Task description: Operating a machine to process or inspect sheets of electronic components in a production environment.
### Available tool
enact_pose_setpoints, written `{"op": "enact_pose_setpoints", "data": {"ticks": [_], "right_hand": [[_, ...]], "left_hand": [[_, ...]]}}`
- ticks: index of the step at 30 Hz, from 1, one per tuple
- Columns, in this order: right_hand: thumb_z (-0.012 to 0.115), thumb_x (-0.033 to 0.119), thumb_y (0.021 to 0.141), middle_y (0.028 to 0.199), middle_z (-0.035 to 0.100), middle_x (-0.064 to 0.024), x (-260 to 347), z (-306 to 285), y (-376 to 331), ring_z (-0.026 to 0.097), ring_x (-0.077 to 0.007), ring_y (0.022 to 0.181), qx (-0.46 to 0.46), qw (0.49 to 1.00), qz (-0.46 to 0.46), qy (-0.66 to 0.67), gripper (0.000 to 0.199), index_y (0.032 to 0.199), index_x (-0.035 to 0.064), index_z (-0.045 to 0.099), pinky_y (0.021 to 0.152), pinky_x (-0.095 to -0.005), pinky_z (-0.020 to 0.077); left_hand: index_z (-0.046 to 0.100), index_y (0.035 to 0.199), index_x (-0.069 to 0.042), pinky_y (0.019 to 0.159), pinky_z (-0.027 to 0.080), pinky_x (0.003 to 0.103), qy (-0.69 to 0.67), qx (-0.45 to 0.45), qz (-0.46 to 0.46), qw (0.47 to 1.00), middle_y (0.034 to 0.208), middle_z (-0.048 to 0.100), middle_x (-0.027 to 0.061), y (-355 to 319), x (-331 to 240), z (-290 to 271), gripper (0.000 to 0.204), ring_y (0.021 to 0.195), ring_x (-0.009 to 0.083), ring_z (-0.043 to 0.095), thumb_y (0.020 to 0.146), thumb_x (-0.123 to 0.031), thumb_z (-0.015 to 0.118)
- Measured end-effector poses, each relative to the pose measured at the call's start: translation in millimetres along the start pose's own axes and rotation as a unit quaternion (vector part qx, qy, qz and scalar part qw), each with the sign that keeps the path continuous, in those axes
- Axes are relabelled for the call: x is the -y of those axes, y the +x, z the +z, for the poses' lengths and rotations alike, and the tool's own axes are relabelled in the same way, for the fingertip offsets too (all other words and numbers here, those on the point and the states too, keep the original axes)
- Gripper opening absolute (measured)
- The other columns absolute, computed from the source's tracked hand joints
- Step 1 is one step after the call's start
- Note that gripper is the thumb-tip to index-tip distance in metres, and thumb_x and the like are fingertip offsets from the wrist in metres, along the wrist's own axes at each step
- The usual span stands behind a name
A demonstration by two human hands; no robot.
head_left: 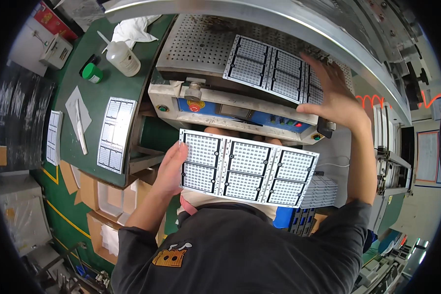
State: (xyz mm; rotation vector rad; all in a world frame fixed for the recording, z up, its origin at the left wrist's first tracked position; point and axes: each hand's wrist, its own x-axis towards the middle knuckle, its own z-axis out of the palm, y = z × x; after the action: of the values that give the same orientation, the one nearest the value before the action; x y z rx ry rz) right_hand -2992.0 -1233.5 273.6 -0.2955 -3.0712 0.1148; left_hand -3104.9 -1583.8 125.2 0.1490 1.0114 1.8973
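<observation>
Below the machine's perforated bed, our left hand pinches a white panel; our right hand, fingers spread, presses another panel. Stacked panels sit nearby.

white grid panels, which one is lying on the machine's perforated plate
The panel under the right hand: that white grid panel lies flat on the perforated plate. The left hand holds another; two lie on the green table.

Matt white circuit panel (black-gridded), perforated bare-metal machine bed.
</observation>
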Motion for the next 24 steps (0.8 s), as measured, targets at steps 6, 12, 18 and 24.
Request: {"op": "enact_pose_setpoints", "data": {"ticks": [6, 12, 18, 24], "right_hand": [[0.067, 0.044, 0.081, 0.130, 0.052, -0.0160, 3, 10, -37, 0.054, -0.0220, 0.114, -0.202, 0.852, 0.055, 0.480, 0.077, 0.138, 0.0016, 0.035, 0.101, -0.0378, 0.0383], [0.065, 0.024, 0.087, 0.109, 0.065, -0.0112, 17, 19, -65, 0.064, -0.0161, 0.096, -0.003, 0.744, 0.092, 0.662, 0.064, 0.136, -0.0043, 0.035, 0.086, -0.0296, 0.0494], [0.064, 0.008, 0.087, 0.106, 0.065, -0.0109, -33, 25, -67, 0.064, -0.0153, 0.091, -0.077, 0.711, 0.190, 0.673, 0.050, 0.131, -0.0034, 0.043, 0.078, -0.0295, 0.0534], [0.064, 0.013, 0.088, 0.102, 0.062, -0.0090, -75, 28, 1, 0.061, -0.0161, 0.086, -0.224, 0.744, 0.261, 0.573, 0.028, 0.113, 0.0022, 0.058, 0.073, -0.0288, 0.0544]], "left_hand": [[0.050, 0.121, 0.001, 0.086, 0.050, 0.030, 0.044, 0.012, 0.098, 0.994, 0.110, 0.063, 0.0086, 3, -55, 32, 0.036, 0.097, 0.0153, 0.063, 0.100, -0.028, 0.042], [0.049, 0.122, 0.001, 0.084, 0.051, 0.030, 0.066, -0.026, 0.108, 0.992, 0.113, 0.061, 0.0089, 56, -86, 77, 0.036, 0.097, 0.0152, 0.062, 0.099, -0.026, 0.043], [0.056, 0.110, 0.001, 0.070, 0.051, 0.025, 0.289, 0.107, 0.036, 0.951, 0.098, 0.065, 0.0067, 89, -119, 101, 0.031, 0.082, 0.0111, 0.062, 0.096, -0.027, 0.050], [0.062, 0.094, -0.002, 0.061, 0.049, 0.025, 0.510, 0.057, 0.213, 0.832, 0.083, 0.067, 0.0058, 170, -144, 116, 0.023, 0.066, 0.0130, 0.062, 0.093, -0.023, 0.055]]}}
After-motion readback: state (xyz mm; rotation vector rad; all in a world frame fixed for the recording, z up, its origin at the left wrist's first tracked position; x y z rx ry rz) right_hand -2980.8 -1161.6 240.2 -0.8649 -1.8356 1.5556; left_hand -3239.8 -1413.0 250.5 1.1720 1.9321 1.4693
